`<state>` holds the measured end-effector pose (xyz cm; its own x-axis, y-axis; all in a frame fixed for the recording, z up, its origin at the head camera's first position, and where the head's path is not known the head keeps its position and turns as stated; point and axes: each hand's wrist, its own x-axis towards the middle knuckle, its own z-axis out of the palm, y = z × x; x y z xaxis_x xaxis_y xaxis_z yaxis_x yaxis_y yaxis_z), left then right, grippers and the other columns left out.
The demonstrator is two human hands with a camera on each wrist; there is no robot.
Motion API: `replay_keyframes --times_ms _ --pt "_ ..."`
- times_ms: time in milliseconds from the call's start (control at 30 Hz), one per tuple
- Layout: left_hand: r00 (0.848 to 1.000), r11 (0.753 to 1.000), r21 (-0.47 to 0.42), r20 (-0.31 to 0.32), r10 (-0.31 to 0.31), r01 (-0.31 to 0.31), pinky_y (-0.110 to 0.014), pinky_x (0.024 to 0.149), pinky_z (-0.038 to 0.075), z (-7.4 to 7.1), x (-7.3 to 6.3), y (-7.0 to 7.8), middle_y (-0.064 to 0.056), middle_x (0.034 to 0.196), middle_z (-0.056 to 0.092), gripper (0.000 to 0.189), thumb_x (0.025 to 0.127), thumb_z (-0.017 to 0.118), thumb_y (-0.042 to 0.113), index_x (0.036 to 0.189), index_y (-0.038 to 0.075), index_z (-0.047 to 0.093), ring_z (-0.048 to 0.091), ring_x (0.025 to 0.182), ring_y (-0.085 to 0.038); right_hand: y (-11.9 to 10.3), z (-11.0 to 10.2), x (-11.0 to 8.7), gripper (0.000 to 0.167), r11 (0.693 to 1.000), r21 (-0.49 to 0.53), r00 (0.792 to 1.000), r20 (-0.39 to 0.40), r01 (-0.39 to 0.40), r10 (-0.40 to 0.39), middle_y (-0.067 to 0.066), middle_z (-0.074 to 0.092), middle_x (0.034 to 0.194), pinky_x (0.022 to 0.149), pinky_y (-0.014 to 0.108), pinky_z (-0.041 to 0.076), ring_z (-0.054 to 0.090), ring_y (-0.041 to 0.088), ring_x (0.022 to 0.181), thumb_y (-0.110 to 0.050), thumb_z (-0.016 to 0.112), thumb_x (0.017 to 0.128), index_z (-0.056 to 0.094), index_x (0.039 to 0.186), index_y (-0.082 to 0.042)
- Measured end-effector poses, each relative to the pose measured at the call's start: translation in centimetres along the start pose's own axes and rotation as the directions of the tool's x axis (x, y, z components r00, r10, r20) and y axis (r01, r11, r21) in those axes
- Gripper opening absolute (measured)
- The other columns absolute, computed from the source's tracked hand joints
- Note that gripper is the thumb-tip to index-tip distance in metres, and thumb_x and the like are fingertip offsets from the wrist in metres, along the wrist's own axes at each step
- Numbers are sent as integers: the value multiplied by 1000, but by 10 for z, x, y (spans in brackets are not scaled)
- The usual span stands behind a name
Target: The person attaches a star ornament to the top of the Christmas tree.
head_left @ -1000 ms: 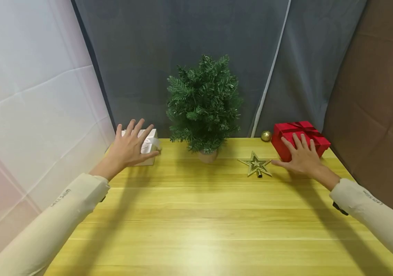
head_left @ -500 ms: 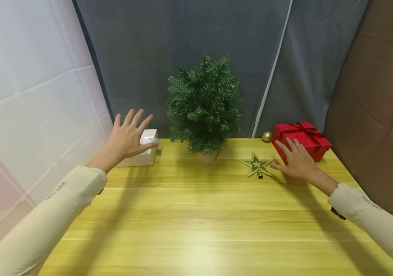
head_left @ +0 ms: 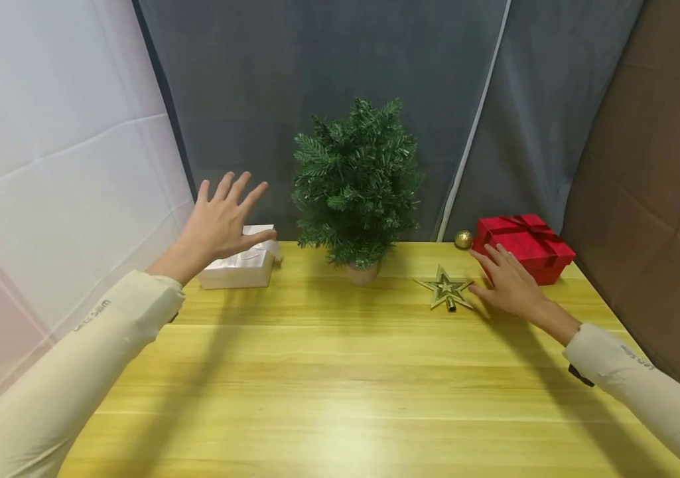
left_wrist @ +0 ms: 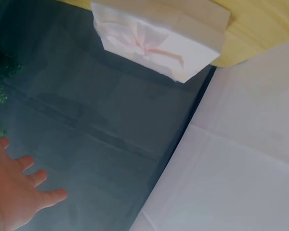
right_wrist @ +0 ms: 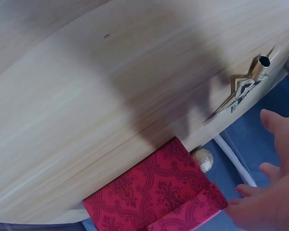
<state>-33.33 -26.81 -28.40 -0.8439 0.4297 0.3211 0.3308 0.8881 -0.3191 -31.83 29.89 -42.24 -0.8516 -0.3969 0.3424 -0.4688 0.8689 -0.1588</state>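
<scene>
My left hand (head_left: 217, 222), fingers spread and holding nothing, hovers in front of a white gift box (head_left: 238, 269) with a pale ribbon bow. The left wrist view shows that white box (left_wrist: 159, 36) apart from the hand. On the other side my right hand (head_left: 509, 282), also holding nothing, hangs over the table between a gold star tree topper (head_left: 446, 287) and a red gift box (head_left: 521, 245) with a dark red ribbon. Its thumb overlaps the star's tip in the head view. In the right wrist view the fingertips (right_wrist: 236, 202) show near the red box's corner.
A small green artificial Christmas tree (head_left: 359, 179) in a light pot stands at the back centre of the wooden table (head_left: 328, 372). A gold ball ornament (head_left: 463, 239) lies beside the red box. Grey, white and brown cloths hang around the table.
My left hand has risen away from the white box, uncovering more of it. My right hand has drawn back slightly from the red box. The objects stay in place.
</scene>
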Motion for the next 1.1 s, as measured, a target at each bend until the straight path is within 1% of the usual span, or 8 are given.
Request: replay_keyframes --times_ms 200,333,433,533,667,833,967,1100 --pt "1000 1000 -2 -24 10 -10 -75 117 17 -14 6 -1 -23 169 21 98 95 56 72 168 20 17 21 153 -48 -3 8 2 70 996 33 995 -47 88 -87 38 45 149 116 67 30 38 59 140 -11 83 88 52 147 6" --pt "999 1000 6 -34 10 -10 -74 117 18 -24 10 -3 -22 169 21 98 95 54 74 169 20 17 21 153 -47 -4 13 4 67 991 83 995 -35 101 -98 35 49 148 100 64 49 46 54 136 -3 79 89 50 149 4" --pt "999 1000 -2 -35 8 -8 -74 117 18 -31 15 -3 -22 169 20 98 96 54 73 169 21 15 20 154 -47 -3 18 6 63 987 125 994 -26 104 -102 33 54 143 78 55 58 60 46 119 0 76 92 51 149 3" --pt "999 1000 -11 -44 8 -8 -74 117 18 -37 19 -3 -22 169 20 97 96 53 73 169 21 14 20 154 -47 -2 24 8 58 981 161 994 -19 111 -109 32 59 137 67 44 56 67 34 94 3 75 92 53 146 3" --pt "998 1000 -13 -67 10 -11 -74 117 19 -44 26 -1 -22 169 20 96 97 53 72 169 22 14 20 154 -46 1 30 11 56 977 189 994 1 103 -105 31 62 133 68 41 54 64 26 80 7 75 90 56 143 4" --pt "995 999 -32 -99 15 -18 -73 118 20 -52 33 3 -21 169 21 94 98 52 71 169 23 14 20 154 -46 4 36 15 54 976 208 996 36 69 -78 30 66 125 72 46 55 64 25 78 10 73 89 57 141 8" --pt "994 999 -49 -109 9 -15 -72 118 19 -58 37 6 -20 170 21 92 100 51 69 169 23 13 20 154 -45 6 42 16 51 973 226 995 76 42 -61 30 66 122 74 46 56 67 27 81 13 70 89 58 139 10" --pt "991 998 -62 -132 5 -13 -71 119 20 -64 42 8 -19 170 22 88 102 50 66 169 22 14 21 154 -45 7 45 15 50 976 213 994 90 39 -59 30 66 126 82 52 57 69 37 95 13 70 89 59 137 10"
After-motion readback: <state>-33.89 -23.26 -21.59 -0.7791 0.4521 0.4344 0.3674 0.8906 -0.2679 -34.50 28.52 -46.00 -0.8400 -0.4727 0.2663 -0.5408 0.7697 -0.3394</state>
